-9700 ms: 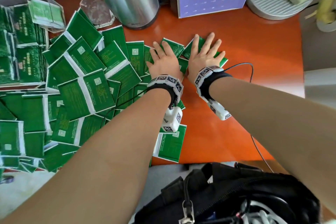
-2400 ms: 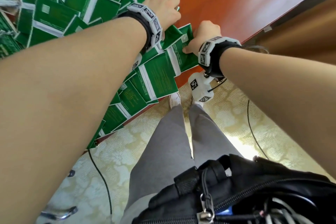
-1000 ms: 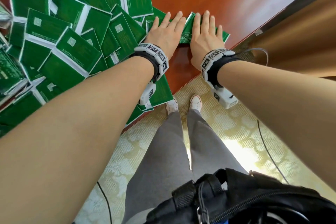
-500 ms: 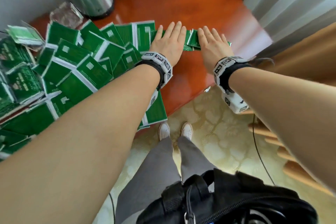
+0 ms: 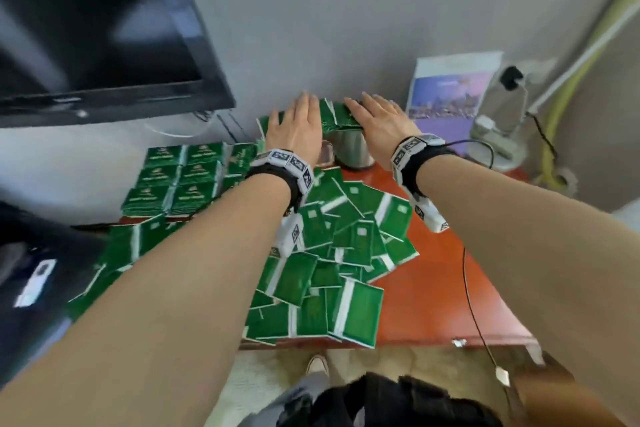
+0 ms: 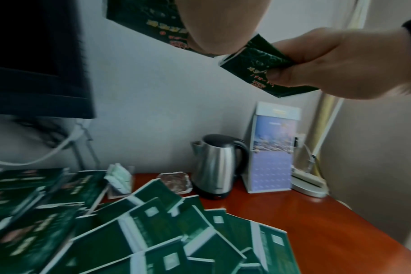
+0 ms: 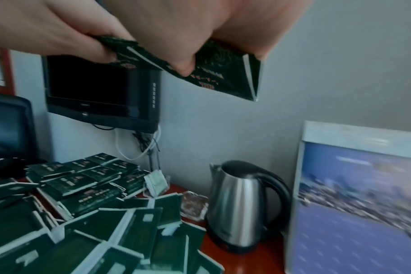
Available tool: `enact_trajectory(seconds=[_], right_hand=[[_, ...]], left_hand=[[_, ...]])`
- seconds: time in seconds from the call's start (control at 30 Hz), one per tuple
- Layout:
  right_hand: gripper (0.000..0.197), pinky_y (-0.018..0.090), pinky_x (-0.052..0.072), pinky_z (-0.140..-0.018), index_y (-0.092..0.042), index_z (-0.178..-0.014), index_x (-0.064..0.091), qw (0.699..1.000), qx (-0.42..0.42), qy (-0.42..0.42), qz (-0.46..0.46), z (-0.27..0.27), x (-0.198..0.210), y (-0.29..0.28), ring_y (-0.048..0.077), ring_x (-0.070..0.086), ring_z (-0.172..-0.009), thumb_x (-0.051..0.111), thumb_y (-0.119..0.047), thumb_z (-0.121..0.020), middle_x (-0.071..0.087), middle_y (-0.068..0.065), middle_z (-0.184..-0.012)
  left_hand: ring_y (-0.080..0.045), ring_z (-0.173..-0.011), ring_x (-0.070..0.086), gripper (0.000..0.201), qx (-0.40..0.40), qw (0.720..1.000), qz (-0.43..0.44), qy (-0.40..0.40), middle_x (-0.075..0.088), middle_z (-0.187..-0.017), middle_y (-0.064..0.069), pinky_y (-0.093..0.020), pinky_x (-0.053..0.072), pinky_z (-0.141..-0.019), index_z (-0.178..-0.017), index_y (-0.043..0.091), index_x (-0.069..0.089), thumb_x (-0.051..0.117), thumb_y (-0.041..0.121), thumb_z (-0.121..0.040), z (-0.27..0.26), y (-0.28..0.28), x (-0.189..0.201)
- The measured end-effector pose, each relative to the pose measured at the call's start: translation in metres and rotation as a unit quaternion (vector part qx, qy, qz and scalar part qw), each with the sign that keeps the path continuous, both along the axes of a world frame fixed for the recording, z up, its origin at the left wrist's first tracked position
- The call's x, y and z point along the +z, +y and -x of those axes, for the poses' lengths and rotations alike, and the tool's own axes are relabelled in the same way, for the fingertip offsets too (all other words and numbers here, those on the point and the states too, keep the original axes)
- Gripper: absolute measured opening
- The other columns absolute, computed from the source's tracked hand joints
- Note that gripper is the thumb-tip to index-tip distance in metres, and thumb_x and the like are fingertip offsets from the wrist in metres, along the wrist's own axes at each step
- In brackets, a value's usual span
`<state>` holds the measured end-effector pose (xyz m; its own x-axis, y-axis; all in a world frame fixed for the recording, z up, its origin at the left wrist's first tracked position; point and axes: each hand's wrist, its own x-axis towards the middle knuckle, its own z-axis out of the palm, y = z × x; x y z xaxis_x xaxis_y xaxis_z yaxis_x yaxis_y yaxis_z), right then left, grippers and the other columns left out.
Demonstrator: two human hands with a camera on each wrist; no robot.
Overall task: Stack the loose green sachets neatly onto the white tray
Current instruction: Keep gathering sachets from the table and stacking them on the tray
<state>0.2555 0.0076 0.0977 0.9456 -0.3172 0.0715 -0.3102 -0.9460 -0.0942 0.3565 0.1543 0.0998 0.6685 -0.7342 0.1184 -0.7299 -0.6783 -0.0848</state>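
Observation:
Both hands are raised in front of the grey wall, above the kettle, with a small bundle of green sachets (image 5: 333,118) held between them. My left hand (image 5: 295,128) covers the bundle's left end. In the left wrist view my right hand (image 6: 340,61) pinches the bundle (image 6: 258,61) between thumb and fingers, and in the right wrist view the same bundle (image 7: 214,76) hangs under that thumb. A loose pile of sachets (image 5: 339,246) spreads over the table below. Neat rows of stacked sachets (image 5: 173,180) stand at the back left and hide whatever is under them.
A steel kettle (image 5: 351,149) stands at the back of the red-brown table (image 5: 443,288), with a glass dish (image 6: 175,182) beside it. To the right are a picture stand (image 5: 450,97) and a phone cradle (image 5: 498,135). A black screen (image 5: 97,28) hangs on the wall at left.
Half a second ago both hands lay flat on sachets on the table. Now they are lifted high above the kettle with the sachets between them. The head view has tipped up.

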Motion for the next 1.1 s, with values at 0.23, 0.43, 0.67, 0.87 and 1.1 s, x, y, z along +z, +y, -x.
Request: enact_trajectory(seconds=[0.23, 0.43, 0.67, 0.87, 1.1], right_hand=[[0.087, 0.044, 0.013, -0.122, -0.025, -0.159, 0.012, 0.992, 0.111, 0.056, 0.011, -0.110, -0.012, 0.053, 0.036, 0.011, -0.151, 0.064, -0.009, -0.092, 0.009, 0.017, -0.164], [0.082, 0.044, 0.019, -0.122, -0.021, -0.159, 0.017, 0.978, 0.169, 0.111, 0.045, -0.175, -0.021, 0.080, 0.037, 0.016, -0.149, 0.053, 0.006, -0.090, 0.022, 0.015, -0.161], [0.064, 0.042, 0.016, -0.121, -0.014, -0.156, 0.029, 0.940, 0.274, 0.168, 0.116, -0.245, -0.077, 0.070, 0.031, 0.022, -0.149, 0.047, 0.002, -0.096, 0.029, 0.006, -0.161], [0.073, 0.045, 0.013, -0.122, -0.019, -0.155, 0.030, 0.902, 0.367, 0.189, 0.125, -0.303, -0.152, 0.053, 0.035, 0.020, -0.149, 0.063, -0.006, -0.091, 0.026, 0.012, -0.162], [0.085, 0.050, 0.011, -0.121, -0.030, -0.155, 0.030, 0.896, 0.403, 0.165, 0.091, -0.356, -0.218, 0.036, 0.041, 0.017, -0.149, 0.060, 0.007, -0.085, 0.025, 0.018, -0.160]], left_hand=[[-0.027, -0.150, 0.024, 0.060, 0.152, 0.988, 0.017, 0.039, 0.018, -0.165, -0.012, -0.052, 0.024, -0.119, -0.158, 0.005, 0.014, 0.031, 0.007, -0.100, -0.070, 0.079, -0.034], [-0.025, -0.152, 0.017, 0.061, 0.227, 0.965, 0.035, 0.124, 0.012, -0.166, -0.011, -0.052, 0.020, -0.121, -0.159, 0.005, 0.009, 0.027, 0.005, -0.100, -0.111, 0.106, -0.061], [-0.029, -0.154, 0.000, 0.066, 0.302, 0.927, 0.042, 0.218, 0.001, -0.167, -0.014, -0.059, 0.008, -0.122, -0.158, 0.003, 0.003, 0.031, 0.000, -0.099, -0.130, 0.104, -0.131], [-0.030, -0.154, -0.009, 0.071, 0.356, 0.888, 0.027, 0.290, -0.008, -0.166, -0.015, -0.060, 0.002, -0.122, -0.157, 0.001, -0.003, 0.034, -0.006, -0.096, -0.144, 0.085, -0.200], [-0.030, -0.153, -0.014, 0.075, 0.408, 0.863, 0.064, 0.291, -0.011, -0.166, -0.014, -0.059, -0.001, -0.122, -0.157, -0.001, -0.004, 0.031, -0.013, -0.091, -0.176, 0.059, -0.242]])
